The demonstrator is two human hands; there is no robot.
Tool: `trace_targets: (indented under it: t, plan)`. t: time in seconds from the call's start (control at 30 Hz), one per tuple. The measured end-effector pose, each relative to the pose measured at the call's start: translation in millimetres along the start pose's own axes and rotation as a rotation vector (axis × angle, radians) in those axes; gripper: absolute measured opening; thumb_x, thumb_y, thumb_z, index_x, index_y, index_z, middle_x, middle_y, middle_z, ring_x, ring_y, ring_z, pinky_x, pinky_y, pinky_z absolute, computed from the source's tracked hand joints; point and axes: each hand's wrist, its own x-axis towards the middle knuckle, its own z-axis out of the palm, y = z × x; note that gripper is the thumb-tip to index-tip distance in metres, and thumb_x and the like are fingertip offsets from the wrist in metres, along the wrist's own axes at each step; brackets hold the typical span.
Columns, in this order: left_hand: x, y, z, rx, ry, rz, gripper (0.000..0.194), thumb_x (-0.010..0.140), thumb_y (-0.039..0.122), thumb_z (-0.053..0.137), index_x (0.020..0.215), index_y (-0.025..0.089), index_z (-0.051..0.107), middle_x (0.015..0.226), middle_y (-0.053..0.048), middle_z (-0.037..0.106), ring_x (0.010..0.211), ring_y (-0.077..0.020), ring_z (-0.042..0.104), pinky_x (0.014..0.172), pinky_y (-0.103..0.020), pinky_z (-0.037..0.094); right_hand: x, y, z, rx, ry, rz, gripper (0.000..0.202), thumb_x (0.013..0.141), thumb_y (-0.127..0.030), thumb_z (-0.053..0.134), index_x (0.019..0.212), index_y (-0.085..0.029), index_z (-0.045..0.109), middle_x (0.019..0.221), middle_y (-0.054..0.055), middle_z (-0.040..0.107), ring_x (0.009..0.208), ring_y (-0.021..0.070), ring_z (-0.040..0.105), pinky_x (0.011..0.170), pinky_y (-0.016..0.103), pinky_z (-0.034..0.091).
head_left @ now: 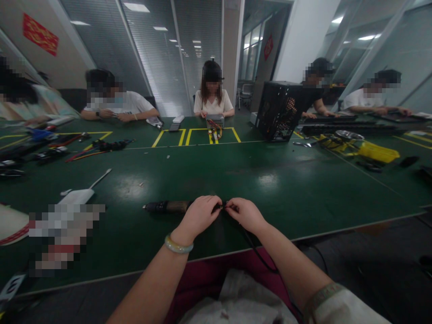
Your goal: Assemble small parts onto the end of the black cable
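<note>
A dark electric screwdriver (168, 206) lies lengthwise on the table in front of me, its metal tip to the left. My left hand (200, 216) is closed around its rear end, fingers pinched together. Close by, my right hand (248, 213) pinches the end of a black cable (253, 245), fingertips nearly meeting those of my left. Between them shows a small metallic part, too small to make out. From under my right hand the cable runs down over the table's front edge.
The green table (155, 171) spreads ahead. A white corded device (76, 198) lies left. Across stand a black computer case (278, 110), wire bundles (111, 145) and a yellow basket (380, 152). Several people sit at the far side, including a person in a light top (216, 101).
</note>
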Motion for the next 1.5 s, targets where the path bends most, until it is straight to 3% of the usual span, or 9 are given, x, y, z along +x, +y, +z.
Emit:
trace_targets:
  t: [0.4,0.53,1.0,1.5]
  plan:
    - [1.2,-2.3,2.0,-0.007,-0.032,-0.002,0.009,0.088,0.027,0.064,0.093,0.021,0.059,0.097,-0.003,0.066,0.096,-0.0208,0.061,0.090,-0.037,0.045,-0.3,-1.6,-2.5,-0.001,0.005,-0.012,0.006,0.086,-0.023,0.062,0.089,-0.023,0.067,0.084,0.000,0.066,0.074,0.0141,0.057,0.065,0.023,0.040]
    - [1.5,-1.2,0.6,0.006,-0.029,-0.017,0.015,0.088,0.026,0.064,0.101,0.022,0.058,0.095,-0.002,0.065,0.092,-0.0200,0.061,0.086,-0.035,0.045,0.2,-0.4,-1.3,-0.006,0.002,-0.014,0.007,0.085,-0.022,0.062,0.090,-0.023,0.067,0.085,0.000,0.066,0.074,0.0139,0.058,0.065,0.023,0.040]
    - [1.7,-3.3,4.6,-0.003,-0.015,-0.020,0.010,0.086,0.025,0.066,0.092,0.021,0.060,0.094,-0.002,0.066,0.094,-0.0208,0.062,0.088,-0.037,0.045,-0.5,-0.5,-1.2,-0.018,0.004,0.003,0.011,0.090,-0.026,0.058,0.094,-0.023,0.067,0.091,0.001,0.068,0.081,0.0155,0.060,0.070,0.025,0.043]
    - [0.8,0.0,5.5,0.025,0.004,-0.051,0.013,0.084,0.023,0.067,0.092,0.021,0.056,0.095,-0.003,0.065,0.092,-0.0210,0.062,0.085,-0.036,0.046,0.3,-2.5,1.4,-0.066,0.012,0.032,0.009,0.088,-0.030,0.060,0.090,-0.024,0.066,0.083,0.000,0.068,0.071,0.0146,0.058,0.061,0.024,0.038]
